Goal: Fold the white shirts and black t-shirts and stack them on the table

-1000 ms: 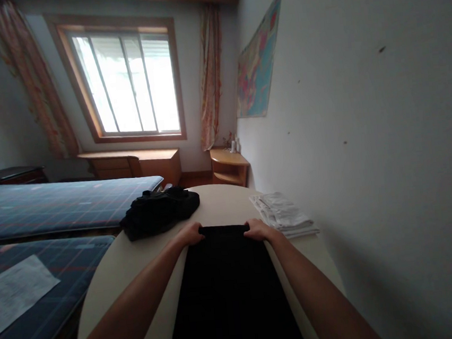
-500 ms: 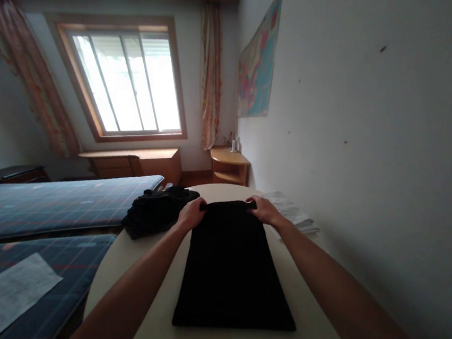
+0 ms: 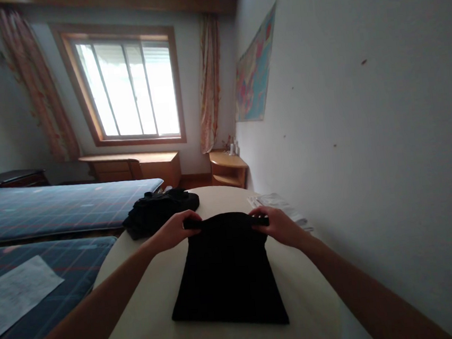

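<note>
The near end of your cloth [image 3: 226,281] lay on the table [image 3: 144,316], your left hand [image 3: 179,229] at its far left corner, your right hand [image 3: 281,225] at its far right. Beyond your left hand sat a clothing heap [image 3: 154,212]; beyond your right, a fabric pile [image 3: 283,205]. Mattresses [image 3: 61,206] lay left.

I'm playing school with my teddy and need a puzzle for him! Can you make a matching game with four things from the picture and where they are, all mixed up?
Things:
1. flat black cloth
2. crumpled black bundle
3. map
4. white sheet of paper

Places:
A. on the wall at the right
B. on the plaid mattress nearer the camera
C. gripped at its far end by the left hand and right hand
D. on the table, just beyond the left hand

Right pairs: 1-C, 2-D, 3-A, 4-B
</note>
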`<state>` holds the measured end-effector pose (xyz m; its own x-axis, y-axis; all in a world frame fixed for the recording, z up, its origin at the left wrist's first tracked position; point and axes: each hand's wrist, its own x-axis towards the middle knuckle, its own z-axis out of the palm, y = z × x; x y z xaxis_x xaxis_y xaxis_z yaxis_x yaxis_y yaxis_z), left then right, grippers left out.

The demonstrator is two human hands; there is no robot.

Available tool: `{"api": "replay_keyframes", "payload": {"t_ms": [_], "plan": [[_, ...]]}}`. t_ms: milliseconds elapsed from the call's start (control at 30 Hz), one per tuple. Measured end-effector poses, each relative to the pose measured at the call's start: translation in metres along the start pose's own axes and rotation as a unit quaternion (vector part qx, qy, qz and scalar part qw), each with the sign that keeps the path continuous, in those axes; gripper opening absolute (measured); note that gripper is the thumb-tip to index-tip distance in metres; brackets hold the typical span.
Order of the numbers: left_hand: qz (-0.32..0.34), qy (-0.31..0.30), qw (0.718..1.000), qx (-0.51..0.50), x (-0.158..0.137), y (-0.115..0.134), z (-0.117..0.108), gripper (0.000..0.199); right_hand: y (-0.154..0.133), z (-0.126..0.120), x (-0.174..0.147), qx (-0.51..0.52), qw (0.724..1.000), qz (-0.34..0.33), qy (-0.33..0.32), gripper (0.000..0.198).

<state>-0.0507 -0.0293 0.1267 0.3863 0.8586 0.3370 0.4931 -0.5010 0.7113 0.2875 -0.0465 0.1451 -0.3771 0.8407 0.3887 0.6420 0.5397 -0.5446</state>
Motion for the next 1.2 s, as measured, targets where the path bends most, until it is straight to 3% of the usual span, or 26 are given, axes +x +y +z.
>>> {"api": "replay_keyframes", "payload": {"t_ms": [200, 333, 467, 667, 800, 900, 967, 1067, 1167, 1200], "plan": [[-0.021, -0.058, 0.997, 0.044, -0.055, 0.022, 0.003, 0.022, -0.028, 0.003, -0.045, -0.007, 0.999, -0.001, -0.039, 0.029], [-0.021, -0.118, 0.99, 0.073, -0.086, 0.028, 0.009, 0.035, -0.04, 0.011, -0.075, -0.018, 0.996, -0.006, -0.084, 0.044], [-0.005, -0.162, 0.982, 0.093, -0.109, 0.021, 0.023, 0.041, -0.038, 0.028, -0.101, -0.018, 0.991, -0.005, -0.132, 0.054], [0.014, -0.17, 0.977, 0.128, -0.127, 0.012, 0.04, 0.046, -0.021, 0.055, -0.13, -0.053, 0.984, -0.021, -0.169, 0.055], [0.025, -0.178, 0.969, 0.168, -0.131, 0.02, 0.041, 0.035, -0.021, 0.061, -0.14, -0.122, 0.973, -0.049, -0.19, 0.048], [0.019, -0.165, 0.967, 0.195, -0.126, 0.03, 0.044, 0.011, -0.031, 0.059, -0.136, -0.156, 0.965, -0.066, -0.2, 0.033], [0.015, -0.127, 0.969, 0.213, -0.116, 0.036, 0.051, 0.018, -0.041, 0.058, -0.125, -0.17, 0.962, -0.069, -0.203, 0.022], [0.024, -0.046, 0.973, 0.226, -0.094, 0.042, 0.069, 0.019, -0.056, 0.062, -0.099, -0.197, 0.962, -0.055, -0.178, 0.035], [0.013, -0.001, 0.969, 0.249, -0.073, 0.037, 0.092, 0.036, -0.064, 0.079, -0.074, -0.188, 0.979, -0.027, -0.08, 0.029], [0.005, -0.005, 0.964, 0.265, -0.068, 0.032, 0.1, 0.042, -0.064, 0.087, -0.068, -0.184, 0.981, -0.017, -0.054, 0.035]]}}
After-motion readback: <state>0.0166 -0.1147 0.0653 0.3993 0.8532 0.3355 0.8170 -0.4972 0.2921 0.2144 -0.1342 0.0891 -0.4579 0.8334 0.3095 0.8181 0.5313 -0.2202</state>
